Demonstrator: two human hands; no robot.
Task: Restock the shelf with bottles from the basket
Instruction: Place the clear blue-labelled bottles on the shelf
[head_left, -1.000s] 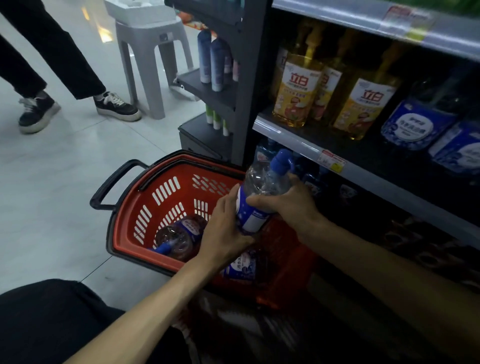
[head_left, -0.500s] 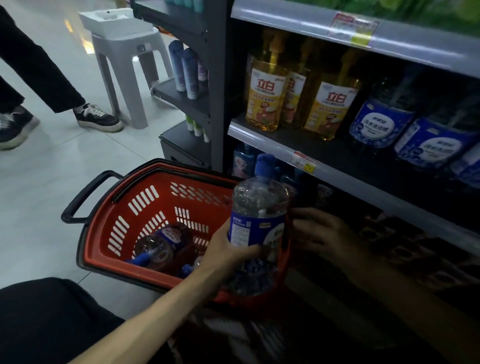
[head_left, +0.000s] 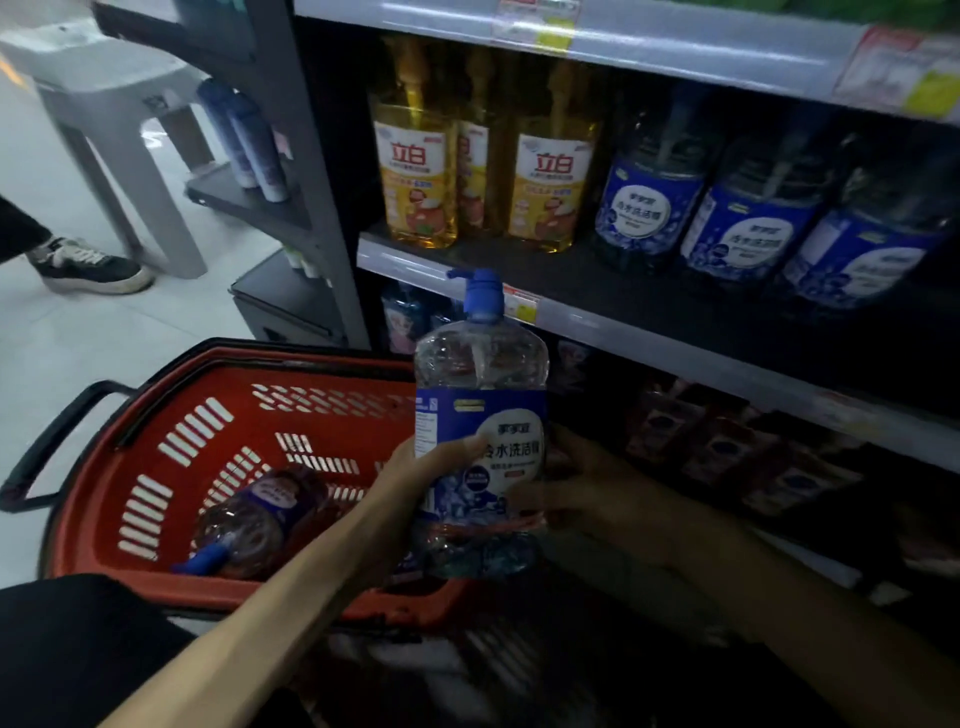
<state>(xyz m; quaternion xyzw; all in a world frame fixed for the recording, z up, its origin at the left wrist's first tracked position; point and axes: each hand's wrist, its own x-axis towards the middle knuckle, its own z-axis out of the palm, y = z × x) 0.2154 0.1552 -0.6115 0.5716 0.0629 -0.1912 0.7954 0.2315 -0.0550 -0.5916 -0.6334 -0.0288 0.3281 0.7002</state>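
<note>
Red basket (head_left: 249, 426), lying bottle (head_left: 260, 519) inside, held bottle (head_left: 480, 384)

so the left hand (head_left: 415, 473) grips a clear pump bottle (head_left: 480, 395) upright, blue cap on top, thumb across the blue label, and the right hand (head_left: 587, 488) cups its other side. Just behind sits the red basket (head_left: 156, 415) with a second bottle (head_left: 260, 519) lying on its side in it. Up on the shelf (head_left: 623, 317): yellow bottles (head_left: 415, 171) beside blue-label bottles (head_left: 753, 223)
</note>
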